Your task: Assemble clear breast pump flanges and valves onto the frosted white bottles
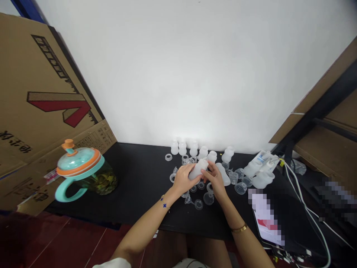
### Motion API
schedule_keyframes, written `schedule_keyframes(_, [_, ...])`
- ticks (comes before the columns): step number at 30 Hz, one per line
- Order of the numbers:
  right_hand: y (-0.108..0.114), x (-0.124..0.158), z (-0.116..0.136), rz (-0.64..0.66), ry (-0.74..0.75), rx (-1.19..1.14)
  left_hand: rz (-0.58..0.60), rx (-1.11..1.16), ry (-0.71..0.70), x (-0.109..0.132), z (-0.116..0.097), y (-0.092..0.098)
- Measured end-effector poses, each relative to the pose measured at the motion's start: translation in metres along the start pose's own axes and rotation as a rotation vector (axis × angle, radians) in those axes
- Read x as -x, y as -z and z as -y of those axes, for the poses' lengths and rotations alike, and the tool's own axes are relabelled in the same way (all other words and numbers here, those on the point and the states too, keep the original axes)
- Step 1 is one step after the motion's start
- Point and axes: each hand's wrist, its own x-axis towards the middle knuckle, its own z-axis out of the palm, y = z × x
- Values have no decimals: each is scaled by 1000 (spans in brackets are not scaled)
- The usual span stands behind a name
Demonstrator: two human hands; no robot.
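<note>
A translucent white bottle (196,170), tilted with its neck toward the right, is held over the black table. My left hand (182,179) is closed around its body. My right hand (218,181) pinches at its neck with thumb and fingers; whether a small part is between them is hidden. Around both hands lie clear plastic caps (208,198), a small clear funnel-shaped piece (188,200) and pale rings (173,178). Another white bottle (223,174) lies just right of my right hand. Several similar white bottles (182,148) stand along the wall behind.
On the left stand a teal-lidded pitcher (80,167) with leaves inside and a large cardboard box (25,74). At right are more bottles (259,178), a phone (267,219) and white cables (302,197). The black table (134,193) ends close before my body.
</note>
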Motion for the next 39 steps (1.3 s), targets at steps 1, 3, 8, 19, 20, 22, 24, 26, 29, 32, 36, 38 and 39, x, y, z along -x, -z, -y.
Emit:
schedule_keyframes(1, [0, 0, 0, 5, -1, 5, -3, 0, -3, 0, 0, 0])
schedule_keyframes(3, [0, 0, 1, 20, 1, 7, -7, 2, -8, 0, 0, 0])
schedule_keyframes(8, [2, -1, -3, 30, 16, -4, -5, 2, -9, 0, 0, 0])
schedule_keyframes(19, [2, -1, -1, 18, 20, 9, 7, 2, 2, -1, -1, 1])
schedule_keyframes(20, [2, -1, -2, 17, 20, 6, 3, 2, 1, 0, -1, 1])
schedule_keyframes(22, [2, -1, -2, 14, 21, 1, -1, 2, -1, 0, -1, 1])
schedule_keyframes(24, [2, -1, -3, 15, 23, -2, 1, 4, -3, 0, -1, 1])
schedule_keyframes(26, [2, -1, -3, 19, 27, -3, 7, 6, -3, 0, -1, 1])
schedule_keyframes(29, [2, -1, -3, 10, 24, -9, 7, 7, 1, 0, -1, 1])
schedule_keyframes(32, [1, -1, -3, -3, 9, -18, 2, 3, 3, 0, 0, 0])
schedule_keyframes(36, [0, 0, 1, 20, 13, 4, 4, 2, -2, 1, 1, -1])
schedule_keyframes(38, [0, 1, 1, 44, 22, 15, -1, 4, -3, 1, 1, -1])
schedule_keyframes(39, [1, 0, 0, 51, 26, 18, -2, 5, -4, 1, 1, -1])
